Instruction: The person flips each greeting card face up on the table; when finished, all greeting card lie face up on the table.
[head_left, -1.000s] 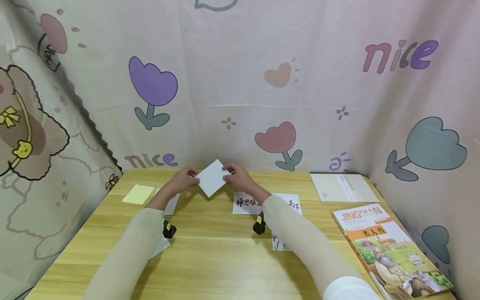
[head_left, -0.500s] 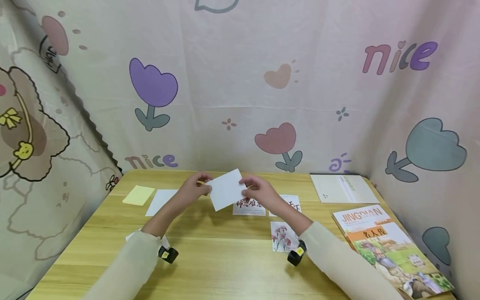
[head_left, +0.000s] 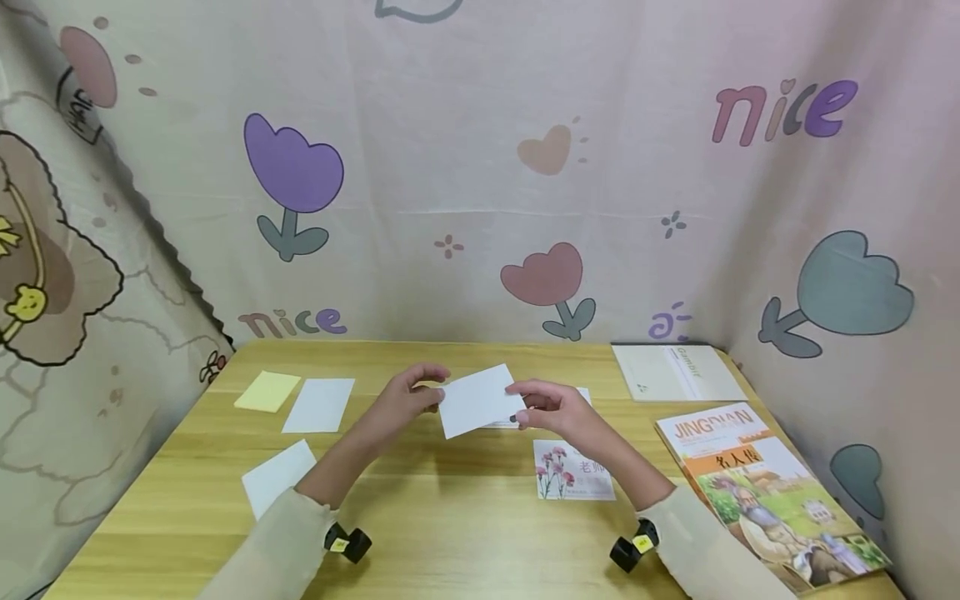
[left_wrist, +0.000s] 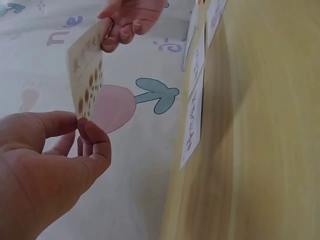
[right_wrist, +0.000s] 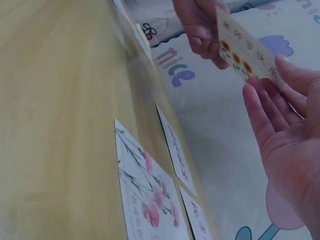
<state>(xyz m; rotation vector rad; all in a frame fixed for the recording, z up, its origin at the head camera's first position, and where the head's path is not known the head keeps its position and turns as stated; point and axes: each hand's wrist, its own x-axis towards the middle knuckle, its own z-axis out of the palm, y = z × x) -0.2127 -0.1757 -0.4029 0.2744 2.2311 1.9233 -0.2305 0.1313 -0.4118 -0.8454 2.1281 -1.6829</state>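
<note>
Card lower now, sunflowers only in wrist views

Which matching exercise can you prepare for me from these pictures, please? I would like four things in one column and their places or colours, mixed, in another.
Things:
1. card with sunflowers
2. square note pad
3. JINGDIAN book
4. Gambit notebook

Places or colours:
A. pale cover, at the far right corner of the table
B. held up between left hand and right hand
C. colourful picture on its cover
D. yellow, towards the far left

Pairs: 1-B, 2-D, 3-C, 4-A
</note>
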